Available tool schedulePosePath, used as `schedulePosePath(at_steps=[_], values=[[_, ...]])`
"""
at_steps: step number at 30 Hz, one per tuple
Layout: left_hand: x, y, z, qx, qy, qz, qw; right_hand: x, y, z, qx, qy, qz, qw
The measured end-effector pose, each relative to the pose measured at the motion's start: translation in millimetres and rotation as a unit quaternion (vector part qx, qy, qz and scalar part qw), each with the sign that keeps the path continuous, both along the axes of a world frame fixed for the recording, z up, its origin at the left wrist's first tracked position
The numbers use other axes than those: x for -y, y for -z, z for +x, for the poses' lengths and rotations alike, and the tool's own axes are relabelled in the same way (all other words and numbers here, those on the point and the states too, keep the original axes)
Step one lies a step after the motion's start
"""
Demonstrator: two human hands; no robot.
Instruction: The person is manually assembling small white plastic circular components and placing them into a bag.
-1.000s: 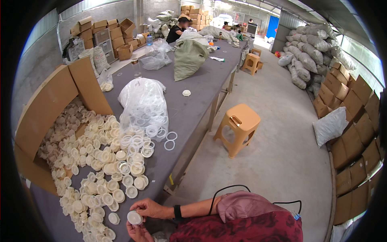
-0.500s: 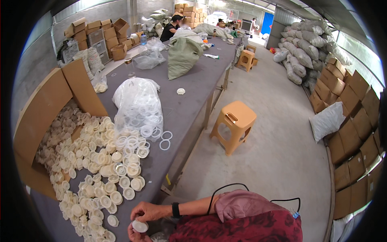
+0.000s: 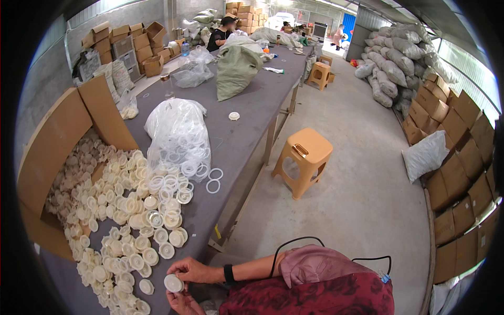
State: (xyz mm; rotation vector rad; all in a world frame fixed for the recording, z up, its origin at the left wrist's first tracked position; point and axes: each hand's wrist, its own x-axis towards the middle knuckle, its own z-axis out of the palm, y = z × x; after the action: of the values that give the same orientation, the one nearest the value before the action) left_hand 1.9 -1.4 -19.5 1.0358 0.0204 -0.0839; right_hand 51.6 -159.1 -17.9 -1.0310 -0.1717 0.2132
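My right hand [image 3: 193, 271], with a black band on its wrist, pinches the upper edge of a round whitish plastic cap [image 3: 174, 283]. Just below, my left hand [image 3: 185, 303] has its fingers closed at the cap's lower edge. The cap's flat round face is turned up, close to the table's edge. Beside my hands spreads a pile of cream plastic caps [image 3: 135, 261], with one cap [image 3: 146, 286] lying slightly apart. Translucent rings [image 3: 213, 186] spill from a clear plastic bag [image 3: 176, 123] onto the pile's far end.
A tipped cardboard box [image 3: 55, 136] holds more caps at the left. Farther along the grey table [image 3: 239, 139] sits a green sack [image 3: 236, 71]. An orange stool [image 3: 304, 157] stands on the floor at right, with stacked cartons [image 3: 459, 189] beyond. A person [image 3: 220, 34] sits far off.
Both hands and the cap have shifted slightly left and up, and the cap's round face now shows more fully. My left hand's fingers are more visible.
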Motion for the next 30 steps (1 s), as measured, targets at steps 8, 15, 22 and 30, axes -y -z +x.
schedulePosePath(at_steps=[8, 15, 22, 30], values=[[-9.2, -2.4, -1.0, -0.024, -0.076, -0.024, 0.997, -2.6, 0.9, -1.6, 0.022, -0.069, -0.06, 0.996], [-23.2, 10.5, 1.9, 0.017, 0.006, -0.034, 0.999, 6.2, -1.6, 3.9, 0.081, -0.09, -0.076, 0.99], [-37.1, 17.5, 7.9, -0.046, 0.059, 0.023, 0.997, 19.0, -14.8, 7.6, 0.125, -0.193, -0.167, 0.959], [-0.6, -2.6, 2.1, 0.003, 0.008, -0.074, 0.997, 0.4, 6.8, -1.5, -0.026, -0.051, -0.002, 0.998]])
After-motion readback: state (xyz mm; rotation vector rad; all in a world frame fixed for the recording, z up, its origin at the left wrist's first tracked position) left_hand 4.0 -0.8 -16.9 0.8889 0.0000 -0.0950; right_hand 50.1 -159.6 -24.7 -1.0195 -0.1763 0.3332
